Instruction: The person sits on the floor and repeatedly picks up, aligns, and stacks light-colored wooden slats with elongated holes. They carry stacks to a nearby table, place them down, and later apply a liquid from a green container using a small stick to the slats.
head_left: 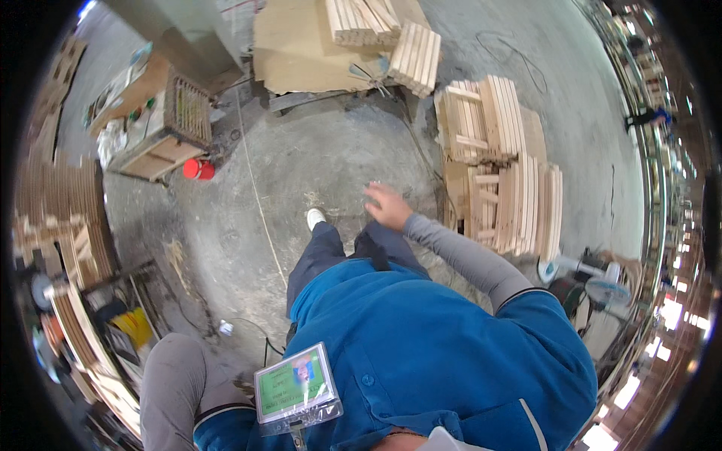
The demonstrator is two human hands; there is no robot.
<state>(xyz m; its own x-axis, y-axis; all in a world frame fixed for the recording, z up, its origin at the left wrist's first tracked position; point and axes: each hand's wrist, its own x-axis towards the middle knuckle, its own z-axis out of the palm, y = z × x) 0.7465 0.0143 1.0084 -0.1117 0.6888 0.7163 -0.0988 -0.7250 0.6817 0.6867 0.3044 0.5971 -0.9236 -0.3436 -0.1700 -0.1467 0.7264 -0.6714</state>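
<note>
My right hand (388,207) hangs in front of my right thigh, its fingers loosely apart and nothing seen in them. It is nearest to the stacked wooden frames (496,192), which stand a little to its right without touching it. Only the grey sleeve (177,383) of my left arm shows at the lower left; the left hand itself is out of sight. A badge in a clear holder (297,385) lies against my blue shirt.
Bundled wooden strips (414,59) lie on a cardboard-covered pallet (289,56) ahead. At left stand a wooden cabinet (154,143), a red bucket (198,169) and stacked boards (60,192). A fan (605,289) is at right. A cable (421,146) crosses the concrete floor.
</note>
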